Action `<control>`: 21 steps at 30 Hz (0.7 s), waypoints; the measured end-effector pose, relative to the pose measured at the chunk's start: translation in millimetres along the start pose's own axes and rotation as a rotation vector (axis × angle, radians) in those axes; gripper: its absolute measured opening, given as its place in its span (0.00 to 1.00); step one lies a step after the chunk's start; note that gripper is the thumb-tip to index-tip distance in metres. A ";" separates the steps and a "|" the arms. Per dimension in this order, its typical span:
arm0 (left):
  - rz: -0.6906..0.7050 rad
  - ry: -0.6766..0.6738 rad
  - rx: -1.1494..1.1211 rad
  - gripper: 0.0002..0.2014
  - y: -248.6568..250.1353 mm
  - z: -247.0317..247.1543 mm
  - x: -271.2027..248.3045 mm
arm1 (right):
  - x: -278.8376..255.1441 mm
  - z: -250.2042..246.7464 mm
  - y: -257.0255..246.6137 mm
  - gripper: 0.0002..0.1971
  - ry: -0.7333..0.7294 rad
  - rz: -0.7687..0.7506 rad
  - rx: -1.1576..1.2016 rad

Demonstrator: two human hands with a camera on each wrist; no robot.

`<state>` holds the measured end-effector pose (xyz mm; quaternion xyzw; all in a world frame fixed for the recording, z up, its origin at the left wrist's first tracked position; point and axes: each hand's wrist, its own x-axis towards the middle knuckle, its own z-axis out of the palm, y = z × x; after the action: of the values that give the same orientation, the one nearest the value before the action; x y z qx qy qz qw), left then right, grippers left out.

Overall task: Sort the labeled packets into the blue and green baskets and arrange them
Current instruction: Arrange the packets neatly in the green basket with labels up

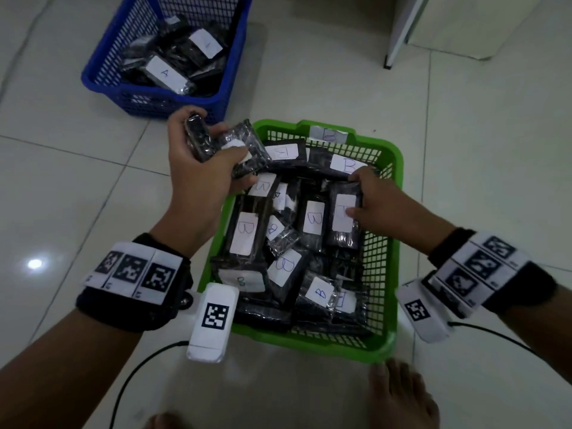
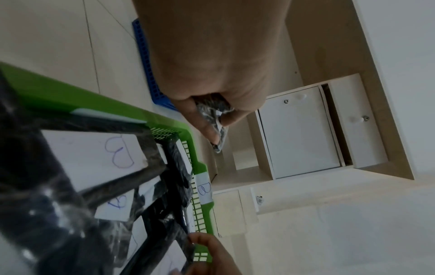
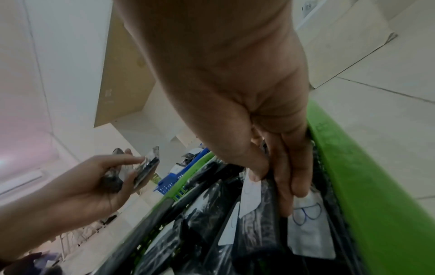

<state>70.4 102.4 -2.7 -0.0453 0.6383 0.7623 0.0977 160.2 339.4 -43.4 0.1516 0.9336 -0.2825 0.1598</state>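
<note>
While your left hand (image 1: 198, 168) hovers over the upper left corner of the green basket (image 1: 390, 342), its fingers are curled round two black packets (image 1: 238, 147), one of them showing a white label partly covered by your thumb. Your right hand (image 1: 376, 201) reaches into the basket from the right of the frame, thumb and fingers pinching an upright packet (image 1: 343, 218) by its top edge, just beside the right wall.

Both baskets are rigid plastic with slotted mesh walls. The packets in the green basket (image 1: 247, 233) are glossy, crinkled black film with white rectangular stickers marked B in blue pen, lying at mixed angles. The blue basket (image 1: 102, 57), in the upper left of the frame, holds similar packets (image 1: 164, 72), one sticker reading A.

The letter on the packet you pinch is probably a B, though your thumb hides part of it. The blue basket's far edge is cut off by the frame.
</note>
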 end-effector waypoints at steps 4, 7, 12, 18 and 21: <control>0.012 -0.042 0.032 0.26 -0.8 2.1 -4.0 | 1.4 3.3 1.3 0.25 0.007 0.002 -0.075; 0.010 -0.054 0.040 0.27 -3.6 3.0 -7.1 | -1.3 4.8 -2.6 0.26 -0.016 -0.011 -0.172; 0.007 -0.085 0.051 0.28 -5.4 4.6 -9.8 | -9.0 2.4 -5.0 0.24 -0.045 -0.065 -0.296; 0.004 -0.111 0.060 0.27 -5.9 5.8 -9.8 | -26.4 8.4 -24.7 0.19 -0.075 -0.113 -0.491; -0.003 -0.140 0.088 0.27 -6.9 3.8 -9.9 | -24.5 13.8 -26.6 0.23 -0.131 -0.124 -0.511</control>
<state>81.7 106.3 -6.8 0.0117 0.6628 0.7345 0.1450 175.3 305.6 -32.1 0.0306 0.9698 -0.0560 0.2353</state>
